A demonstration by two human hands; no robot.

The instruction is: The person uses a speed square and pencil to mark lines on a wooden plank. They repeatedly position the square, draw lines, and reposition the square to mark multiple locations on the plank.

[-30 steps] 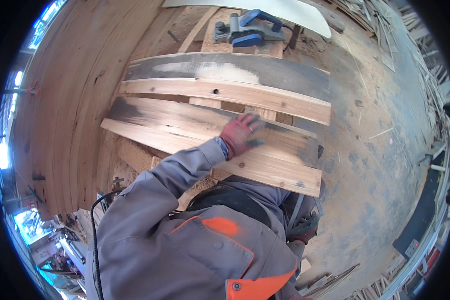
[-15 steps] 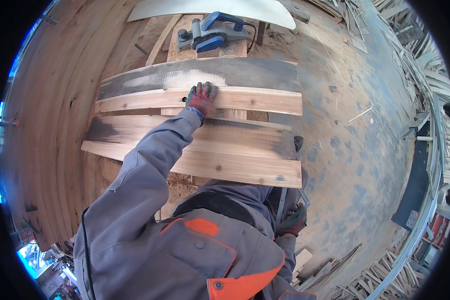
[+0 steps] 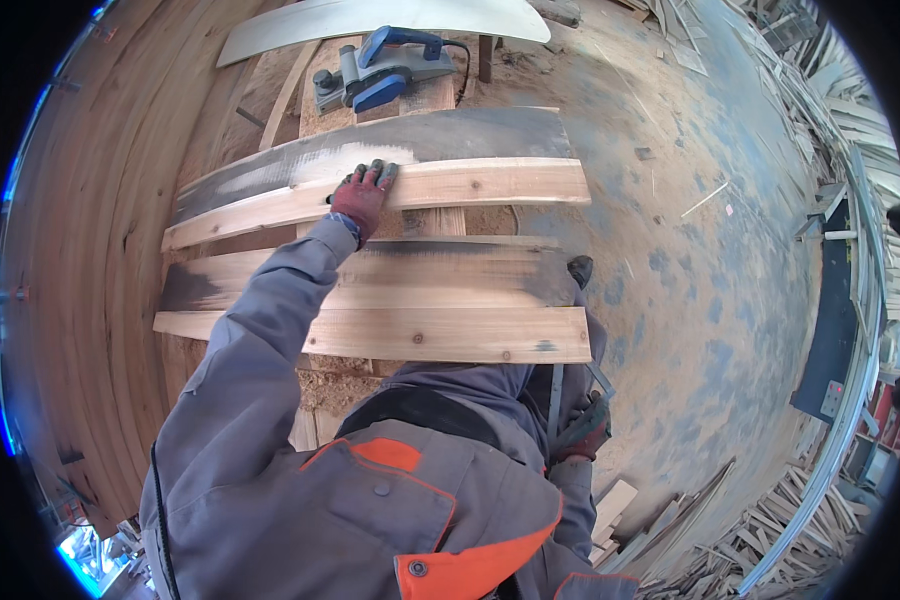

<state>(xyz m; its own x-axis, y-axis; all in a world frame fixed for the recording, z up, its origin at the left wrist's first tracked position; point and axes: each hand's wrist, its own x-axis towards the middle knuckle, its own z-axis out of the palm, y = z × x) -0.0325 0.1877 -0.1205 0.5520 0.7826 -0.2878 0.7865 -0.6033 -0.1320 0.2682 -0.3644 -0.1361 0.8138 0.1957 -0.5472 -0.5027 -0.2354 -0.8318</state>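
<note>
My left hand (image 3: 360,196), in a red and dark work glove, lies with fingers stretched over the pale edge of the far wooden board (image 3: 480,183). A dark hole or knot shows beside that hand. The board's upper face (image 3: 470,137) is stained grey, with a lighter scraped patch. Closer to me lies a second plank (image 3: 440,335), partly blackened at its ends, above my thighs. Down by my right leg, my gloved right hand (image 3: 585,432) is closed round an angled grey metal tool (image 3: 556,395) made of flat bars; its exact kind is unclear.
Beyond the boards, a blue and grey electric planer (image 3: 385,70) rests on a wooden support. Behind it is a pale curved panel (image 3: 390,22). Large planks (image 3: 100,250) line the left side. Scrap wood (image 3: 790,520) lies in heaps at right, past the dusty floor (image 3: 690,300).
The whole view has shifted and turned slightly, so boards and planer appear further left. My left hand keeps the same spot on the far board. My right hand still grips the metal tool.
</note>
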